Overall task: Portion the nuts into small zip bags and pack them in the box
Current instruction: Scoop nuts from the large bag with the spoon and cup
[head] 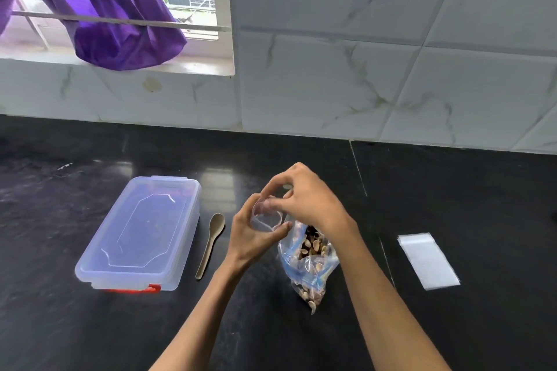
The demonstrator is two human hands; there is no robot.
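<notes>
Nearest the front edge of the black polished stone surface [301, 340] lies the large clear zip bag of mixed nuts [310, 262], slumped on its side with its blue-striped mouth turned toward the person. Just above it both hands work together on one small clear zip bag [266, 217]: the left hand [256, 232] curls round it from below, and the right hand [304, 199] pinches its rim from above, spreading the mouth into a ring. It looks empty, so the step in hand seems to be opening a first bag for filling. Next the nuts must go in, which calls for a free hand to take the tan plastic spoon [211, 245] lying just left of the hands. Farther left sits the clear plastic box with red latch [141, 235], its lid still on. Toward the right edge rests a flat stack of small zip bags [428, 260]. The marble-tiled wall [391, 54] rises behind.
</notes>
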